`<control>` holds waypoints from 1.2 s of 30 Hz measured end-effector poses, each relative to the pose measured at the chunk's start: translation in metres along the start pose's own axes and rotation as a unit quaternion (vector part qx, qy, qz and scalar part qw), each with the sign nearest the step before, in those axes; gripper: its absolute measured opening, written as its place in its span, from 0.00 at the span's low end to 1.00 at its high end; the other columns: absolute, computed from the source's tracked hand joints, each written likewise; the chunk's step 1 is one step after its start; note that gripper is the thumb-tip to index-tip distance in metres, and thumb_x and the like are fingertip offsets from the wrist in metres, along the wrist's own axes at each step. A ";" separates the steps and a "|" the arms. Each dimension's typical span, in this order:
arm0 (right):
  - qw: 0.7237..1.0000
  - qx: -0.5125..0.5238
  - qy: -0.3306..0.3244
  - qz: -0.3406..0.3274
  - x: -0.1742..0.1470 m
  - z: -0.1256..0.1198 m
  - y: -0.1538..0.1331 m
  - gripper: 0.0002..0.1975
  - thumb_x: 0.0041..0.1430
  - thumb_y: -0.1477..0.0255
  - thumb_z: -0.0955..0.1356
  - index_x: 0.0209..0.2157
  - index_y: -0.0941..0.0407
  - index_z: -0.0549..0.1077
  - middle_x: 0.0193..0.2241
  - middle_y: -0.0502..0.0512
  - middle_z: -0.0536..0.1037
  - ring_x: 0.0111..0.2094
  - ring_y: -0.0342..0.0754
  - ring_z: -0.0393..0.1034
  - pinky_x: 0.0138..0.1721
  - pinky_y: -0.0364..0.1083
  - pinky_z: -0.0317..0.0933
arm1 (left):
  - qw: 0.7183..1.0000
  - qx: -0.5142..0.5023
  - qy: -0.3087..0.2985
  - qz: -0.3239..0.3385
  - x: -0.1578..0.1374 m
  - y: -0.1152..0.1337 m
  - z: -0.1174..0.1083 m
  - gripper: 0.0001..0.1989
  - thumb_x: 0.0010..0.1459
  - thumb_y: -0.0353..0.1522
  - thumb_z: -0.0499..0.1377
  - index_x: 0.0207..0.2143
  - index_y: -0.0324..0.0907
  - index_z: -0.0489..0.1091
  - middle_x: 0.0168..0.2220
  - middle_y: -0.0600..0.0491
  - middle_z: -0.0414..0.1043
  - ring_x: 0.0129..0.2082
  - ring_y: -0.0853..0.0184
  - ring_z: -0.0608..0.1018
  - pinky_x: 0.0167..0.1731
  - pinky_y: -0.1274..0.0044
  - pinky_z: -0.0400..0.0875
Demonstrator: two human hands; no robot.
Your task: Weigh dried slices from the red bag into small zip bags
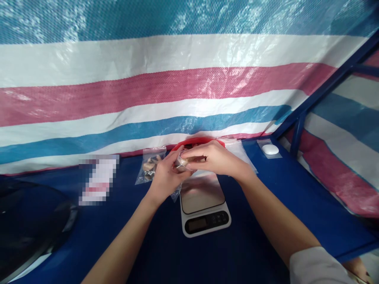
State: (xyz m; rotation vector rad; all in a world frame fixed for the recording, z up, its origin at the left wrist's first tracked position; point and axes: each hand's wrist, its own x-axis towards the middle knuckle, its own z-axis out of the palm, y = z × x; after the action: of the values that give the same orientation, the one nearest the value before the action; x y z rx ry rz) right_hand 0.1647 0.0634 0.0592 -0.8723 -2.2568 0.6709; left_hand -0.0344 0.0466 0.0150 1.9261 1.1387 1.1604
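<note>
My left hand [167, 173] is closed round a small clear plastic bag [181, 161], whose lower end hangs below the fingers. At the mouth of that bag the fingers of my right hand [209, 157] are pinched together; what they grip is mostly hidden, though something brownish shows near them. Beneath both hands lies a white kitchen scale [204, 193], its display facing me. Behind them is a red basin [198, 141] with dark contents, largely covered by my hands. To the left of my left hand, a zip bag [151, 163] holds tan and brown pieces that look like dried mushroom.
Flat clear bags [241, 154] lie right of the basin. Farther right is a white rounded object [270, 149] on a small clear bag. A blurred paper packet [100, 179] and a large black round object [29, 228] are at left. A striped tarp [148, 90] backs the blue table [260, 177].
</note>
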 end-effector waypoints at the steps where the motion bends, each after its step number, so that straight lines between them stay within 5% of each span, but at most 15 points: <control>1: 1.000 0.012 -0.001 0.011 -0.001 0.000 0.000 0.10 0.60 0.72 0.72 0.44 0.49 0.83 0.41 0.47 0.85 0.38 0.49 0.79 0.42 0.44 0.70 | 1.000 -0.005 -0.001 -0.004 0.000 0.001 -0.001 0.35 0.51 0.39 0.70 0.61 0.40 0.69 0.59 0.41 0.73 0.55 0.52 0.78 0.51 0.64 0.78; 15: 0.998 0.058 0.037 0.000 -0.002 -0.006 0.002 0.11 0.61 0.72 0.72 0.45 0.50 0.83 0.44 0.50 0.84 0.44 0.50 0.80 0.49 0.48 0.73 | 1.000 0.014 0.018 0.015 0.000 0.006 -0.007 0.31 0.53 0.39 0.70 0.59 0.42 0.71 0.54 0.45 0.78 0.53 0.54 0.80 0.51 0.65 0.78; 23: 0.993 0.096 0.063 0.041 -0.004 -0.014 0.012 0.09 0.61 0.68 0.72 0.43 0.51 0.83 0.39 0.52 0.85 0.33 0.47 0.79 0.36 0.46 0.73 | 0.999 0.019 0.033 -0.006 0.001 0.009 -0.013 0.30 0.53 0.41 0.70 0.57 0.41 0.72 0.52 0.46 0.79 0.53 0.54 0.79 0.56 0.64 0.73; 29: 0.986 0.123 0.005 0.115 -0.002 -0.011 0.017 0.13 0.60 0.61 0.72 0.39 0.55 0.84 0.29 0.51 0.83 0.29 0.45 0.76 0.31 0.43 0.66 | 0.999 0.025 0.026 0.032 0.000 0.009 -0.004 0.31 0.53 0.40 0.70 0.59 0.44 0.71 0.52 0.45 0.78 0.52 0.53 0.80 0.57 0.61 0.73; 36: 0.975 0.167 -0.012 0.145 -0.001 -0.010 0.022 0.13 0.59 0.61 0.73 0.36 0.56 0.84 0.29 0.52 0.83 0.26 0.44 0.73 0.28 0.43 0.66 | 0.998 -0.053 -0.014 -0.023 0.000 0.007 -0.008 0.35 0.49 0.43 0.73 0.58 0.44 0.72 0.58 0.44 0.75 0.58 0.51 0.76 0.60 0.61 0.70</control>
State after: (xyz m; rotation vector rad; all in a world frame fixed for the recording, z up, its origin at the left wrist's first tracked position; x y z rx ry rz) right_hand 0.1812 0.0790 0.0511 -1.0323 -1.9708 1.1605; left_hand -0.0388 0.0439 0.0243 1.8201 1.0802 1.1433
